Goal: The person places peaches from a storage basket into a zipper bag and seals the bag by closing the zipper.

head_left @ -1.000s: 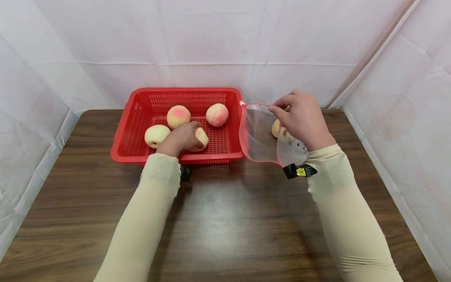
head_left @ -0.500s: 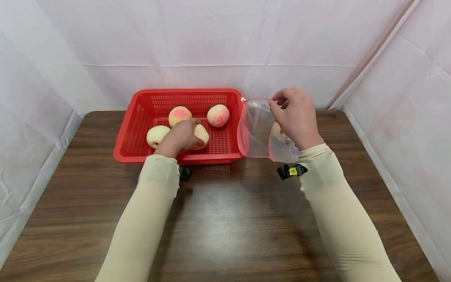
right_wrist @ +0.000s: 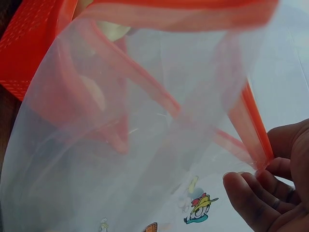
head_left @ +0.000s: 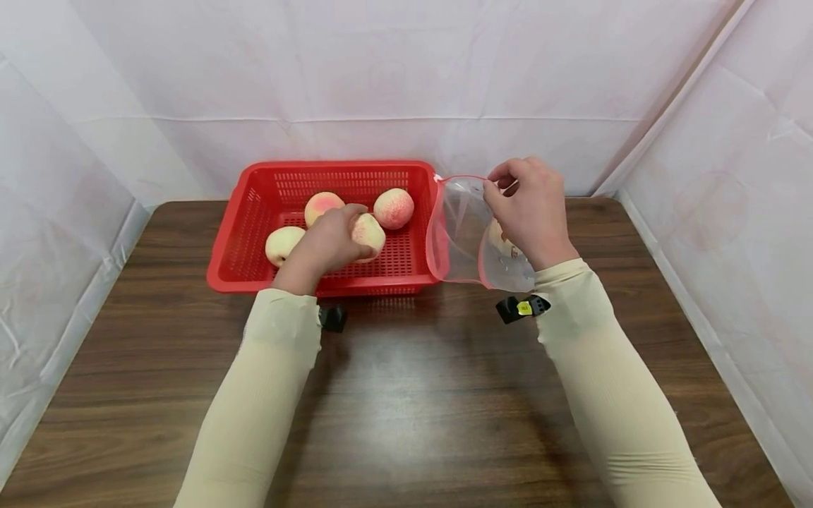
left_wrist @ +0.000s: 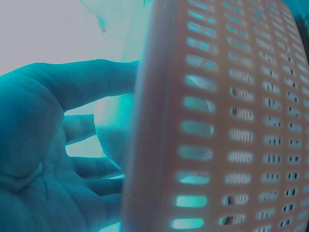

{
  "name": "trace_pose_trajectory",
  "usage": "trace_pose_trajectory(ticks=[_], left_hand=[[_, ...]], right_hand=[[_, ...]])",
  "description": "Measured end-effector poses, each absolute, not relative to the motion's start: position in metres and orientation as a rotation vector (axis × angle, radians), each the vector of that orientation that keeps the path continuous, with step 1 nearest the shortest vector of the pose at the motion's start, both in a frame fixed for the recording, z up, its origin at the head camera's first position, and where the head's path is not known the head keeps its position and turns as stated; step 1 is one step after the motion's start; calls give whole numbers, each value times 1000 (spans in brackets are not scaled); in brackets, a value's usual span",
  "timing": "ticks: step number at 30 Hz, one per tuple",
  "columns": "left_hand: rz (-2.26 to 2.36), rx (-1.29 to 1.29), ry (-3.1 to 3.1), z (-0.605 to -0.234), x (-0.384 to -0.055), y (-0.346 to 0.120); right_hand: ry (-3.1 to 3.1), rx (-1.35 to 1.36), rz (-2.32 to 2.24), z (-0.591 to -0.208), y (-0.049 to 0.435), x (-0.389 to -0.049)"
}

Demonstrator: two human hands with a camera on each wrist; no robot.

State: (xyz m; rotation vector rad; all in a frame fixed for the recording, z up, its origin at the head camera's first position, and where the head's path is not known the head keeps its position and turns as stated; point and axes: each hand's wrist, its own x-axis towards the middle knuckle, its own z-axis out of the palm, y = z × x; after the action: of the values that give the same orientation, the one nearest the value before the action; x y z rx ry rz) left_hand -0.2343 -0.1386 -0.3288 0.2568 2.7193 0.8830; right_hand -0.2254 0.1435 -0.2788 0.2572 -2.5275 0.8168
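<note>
My left hand (head_left: 325, 243) grips a pale peach (head_left: 370, 234) over the front part of the red plastic basket (head_left: 381, 282). In the left wrist view, the basket's slotted wall hides much of that peach (left_wrist: 113, 128). Three other peaches lie in the basket: one pale (head_left: 282, 245), one orange-pink (head_left: 322, 206) and one speckled pink (head_left: 394, 209). My right hand (head_left: 530, 208) pinches the rim of a clear zip bag (head_left: 462, 229) with pink edging, and its mouth gapes toward the basket. Through the film shows another peach (head_left: 502, 238), partly hidden by the hand.
Everything stands on a dark wood-grain table (head_left: 394, 395). White sheeting (head_left: 381, 77) hangs close behind the basket and along both sides. The bag's left edge touches or nearly touches the basket's right end. Cartoon prints (right_wrist: 199, 210) mark the bag.
My left hand has lifted the gripped peach slightly, up and to the right. My right hand has shifted a little left with the bag rim, and the bag mouth has moved up slightly.
</note>
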Motion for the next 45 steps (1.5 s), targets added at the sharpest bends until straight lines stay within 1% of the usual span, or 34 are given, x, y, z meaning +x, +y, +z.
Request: trace_pose_trajectory(ticks=[30,39,45], left_hand=[[995,305,2785,-316,-208,-127],[1042,396,2794,-313,-200,-120],[1069,404,2798,-310,-196,-115]], right_hand=[[-2495,237,867,-289,140,-220],[-2471,242,877,-290,140,-218],[-2465,247,876,-291,140,-218]])
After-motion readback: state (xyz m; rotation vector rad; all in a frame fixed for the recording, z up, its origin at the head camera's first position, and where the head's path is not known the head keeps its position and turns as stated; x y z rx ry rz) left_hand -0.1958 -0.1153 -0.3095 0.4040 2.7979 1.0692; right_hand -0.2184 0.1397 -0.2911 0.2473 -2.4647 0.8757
